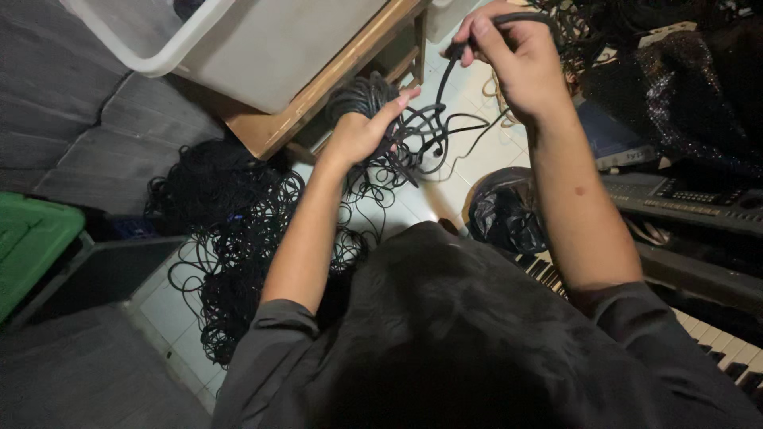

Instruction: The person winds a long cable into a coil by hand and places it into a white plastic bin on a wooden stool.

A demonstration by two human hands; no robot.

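Note:
My left hand [362,131] grips a coiled bundle of black cable [362,94], held up above the floor. Loose loops of the same black cable [429,131] hang from the bundle to its right. My right hand [509,56] is raised higher and to the right, its fingers pinched on a strand of that cable [447,67] near the plug end. The strand runs down from my right hand to the loops by my left hand. My dark grey sleeves and chest fill the bottom of the view.
A big tangle of black cables [230,230] lies on the white tiled floor at left. A white plastic tub [262,44] sits on a wooden table [318,95]. A green bin [28,238] stands far left; keyboards [699,202] and a black bag [505,214] are at right.

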